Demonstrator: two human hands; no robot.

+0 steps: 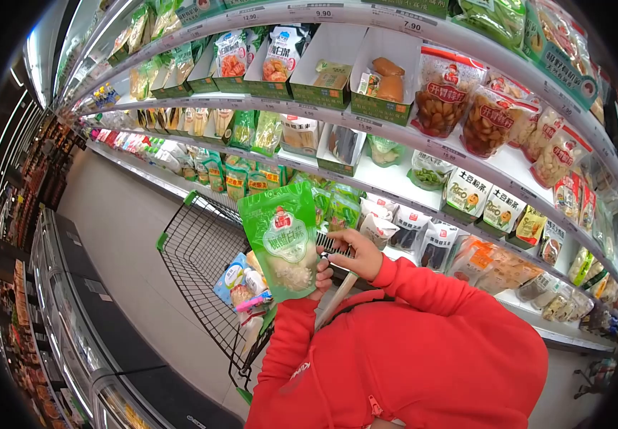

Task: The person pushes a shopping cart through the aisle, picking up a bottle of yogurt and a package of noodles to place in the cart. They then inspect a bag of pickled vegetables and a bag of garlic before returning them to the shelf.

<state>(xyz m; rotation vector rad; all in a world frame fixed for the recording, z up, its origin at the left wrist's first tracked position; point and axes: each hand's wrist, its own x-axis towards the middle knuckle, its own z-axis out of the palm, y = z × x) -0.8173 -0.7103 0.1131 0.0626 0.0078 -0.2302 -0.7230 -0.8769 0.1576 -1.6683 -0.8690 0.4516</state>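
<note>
A green pouch (280,232) with a clear window and pale contents is held up in front of my chest, above the shopping cart. My left hand (321,279) is closed on its lower right edge. Close to the pouch's right side, my right hand (355,252) has bent fingers around a small black comb-like piece (330,244); whether it also touches the pouch I cannot tell. Red sleeves cover both arms. A pale strap or bar passes below my hands.
The black wire cart (205,264) holds several packages, among them a blue-white one (234,275). Refrigerated shelves (395,182) with bagged food curve along the right and top. Low dark freezer cases (91,314) line the left side.
</note>
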